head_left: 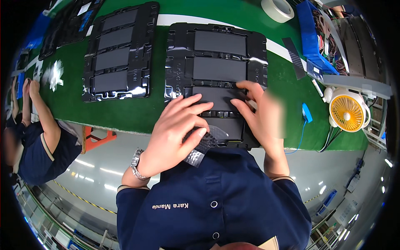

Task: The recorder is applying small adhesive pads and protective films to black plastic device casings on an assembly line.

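Note:
In front of me lies a black plastic tray point(257, 46) with a column of flat dark grey panels point(219, 68) in its slots. My left hand point(173, 131) is over the tray's near left side, its thumb and fingers closed on a shiny, see-through patterned film piece point(199, 152) that hangs toward my shirt. Some of its fingertips rest at the left end of the third panel point(216, 95). On that panel's right end my right hand point(260, 108) has thumb and index finger spread apart; its other fingers are mostly hidden.
A second tray point(110, 93) of dark panels lies to the left, beside crumpled clear film point(54, 76). At right are a dark patterned strip point(294, 58), a blue bin point(312, 37) of cables, a fan point(346, 113) and a tape roll point(278, 9). Another person point(50, 143) works at far left.

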`<state>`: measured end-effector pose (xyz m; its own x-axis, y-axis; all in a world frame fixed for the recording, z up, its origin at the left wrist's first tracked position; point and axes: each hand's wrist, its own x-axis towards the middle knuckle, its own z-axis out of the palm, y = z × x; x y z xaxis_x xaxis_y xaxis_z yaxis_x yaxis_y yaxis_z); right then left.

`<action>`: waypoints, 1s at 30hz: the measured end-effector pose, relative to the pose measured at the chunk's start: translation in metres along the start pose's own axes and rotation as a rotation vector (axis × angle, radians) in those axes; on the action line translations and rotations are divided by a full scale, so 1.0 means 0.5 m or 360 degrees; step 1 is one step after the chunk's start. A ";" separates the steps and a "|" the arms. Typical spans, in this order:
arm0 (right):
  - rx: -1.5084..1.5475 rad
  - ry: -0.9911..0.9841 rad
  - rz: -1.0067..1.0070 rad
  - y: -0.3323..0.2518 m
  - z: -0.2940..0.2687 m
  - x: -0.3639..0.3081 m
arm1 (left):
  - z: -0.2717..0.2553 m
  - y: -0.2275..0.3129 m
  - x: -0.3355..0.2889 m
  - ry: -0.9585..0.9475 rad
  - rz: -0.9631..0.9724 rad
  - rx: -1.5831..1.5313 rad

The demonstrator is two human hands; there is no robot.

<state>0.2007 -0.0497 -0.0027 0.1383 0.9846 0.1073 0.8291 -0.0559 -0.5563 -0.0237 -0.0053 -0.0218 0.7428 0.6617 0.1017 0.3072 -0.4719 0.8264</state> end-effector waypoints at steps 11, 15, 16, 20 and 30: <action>0.0379 -0.0053 -0.0571 -0.057 -0.012 -0.016 | 0.010 0.013 0.035 0.0224 -0.0107 -0.0594; 0.0296 -0.0035 -0.0524 -0.053 -0.003 -0.017 | 0.017 0.008 0.033 0.0267 -0.0154 -0.0669; 0.0285 -0.0026 -0.0522 -0.053 -0.002 -0.018 | 0.020 0.008 0.034 0.0285 -0.0160 -0.0683; 0.0245 -0.0005 -0.0516 -0.053 -0.009 -0.024 | 0.021 0.013 0.035 0.0294 -0.0345 -0.0832; 0.0292 -0.0062 -0.0386 -0.045 0.001 -0.026 | 0.024 0.007 0.032 0.0251 -0.0329 -0.0979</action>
<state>0.1802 -0.0614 0.0080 -0.0756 0.9714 0.2252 0.7230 0.2089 -0.6585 -0.0035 -0.0032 -0.0241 0.5949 0.8021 -0.0518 0.0042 0.0614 0.9981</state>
